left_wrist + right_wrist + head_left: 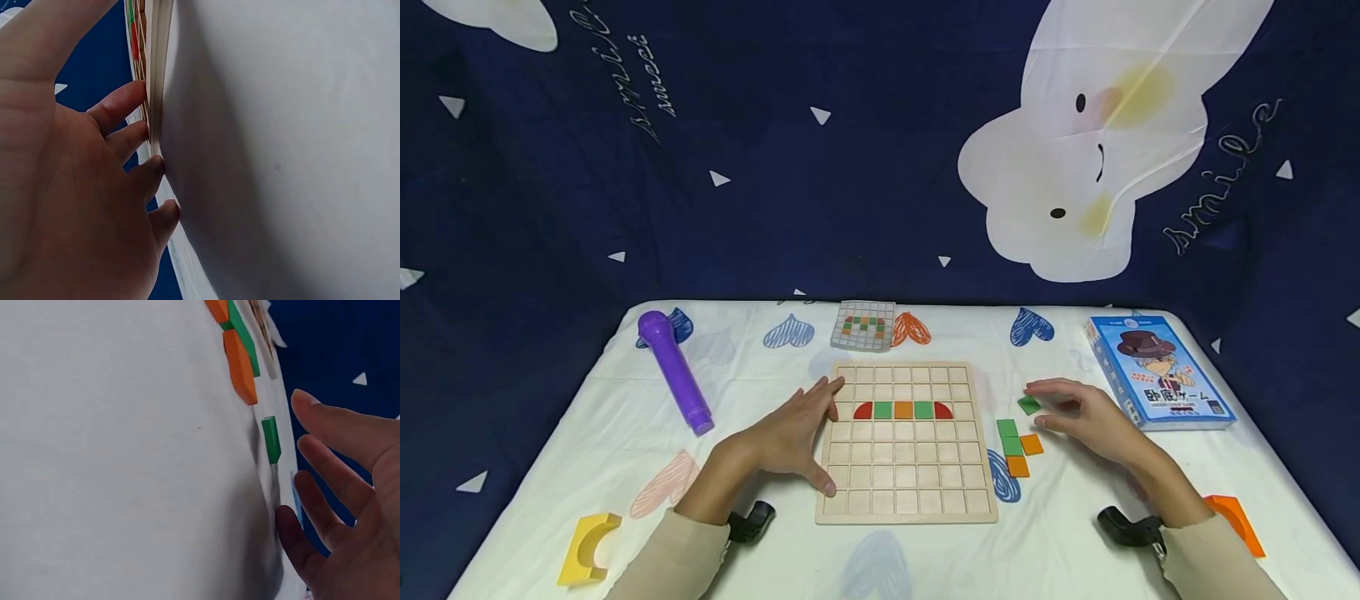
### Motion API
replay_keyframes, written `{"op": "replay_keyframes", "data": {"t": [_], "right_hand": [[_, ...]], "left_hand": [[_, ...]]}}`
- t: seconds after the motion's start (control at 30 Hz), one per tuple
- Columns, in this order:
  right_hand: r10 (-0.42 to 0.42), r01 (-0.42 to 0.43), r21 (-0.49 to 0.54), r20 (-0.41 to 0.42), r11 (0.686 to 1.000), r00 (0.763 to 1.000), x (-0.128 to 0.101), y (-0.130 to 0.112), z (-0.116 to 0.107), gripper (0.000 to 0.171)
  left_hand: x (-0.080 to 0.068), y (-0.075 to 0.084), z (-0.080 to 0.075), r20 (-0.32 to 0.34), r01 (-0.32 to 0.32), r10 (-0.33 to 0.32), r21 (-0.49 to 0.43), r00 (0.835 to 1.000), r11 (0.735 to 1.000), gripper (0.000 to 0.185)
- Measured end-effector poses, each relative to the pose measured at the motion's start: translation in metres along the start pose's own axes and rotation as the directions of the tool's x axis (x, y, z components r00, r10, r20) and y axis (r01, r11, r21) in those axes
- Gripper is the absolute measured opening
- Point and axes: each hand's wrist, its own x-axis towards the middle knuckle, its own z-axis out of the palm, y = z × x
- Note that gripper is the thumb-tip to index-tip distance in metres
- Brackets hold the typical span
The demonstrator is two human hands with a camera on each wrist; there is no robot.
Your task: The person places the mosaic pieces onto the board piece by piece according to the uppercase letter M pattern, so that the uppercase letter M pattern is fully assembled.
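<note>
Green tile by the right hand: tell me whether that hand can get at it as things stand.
Probably yes. The right hand hovers open with its fingertips right beside the lone green tile, which lies apart from the other loose tiles on the bare tablecloth. Nothing lies between fingers and tile.

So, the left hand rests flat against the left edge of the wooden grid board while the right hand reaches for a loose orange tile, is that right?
Not quite: the tile by the right hand is green, not orange, as the head view shows. The left hand does rest flat against the wooden grid board.
</note>
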Motion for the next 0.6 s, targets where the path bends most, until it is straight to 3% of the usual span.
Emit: {"op": "replay_keyframes", "data": {"t": [0.6], "right_hand": [[0.024,-0.023,-0.074,0.022,0.997,0.999,0.0101,0.0016,0.0046,0.029]], "left_hand": [[-0.0001,-0.0007,0.0003,-0.001,0.005,-0.005,0.007,1.000,1.000,0.091]]}}
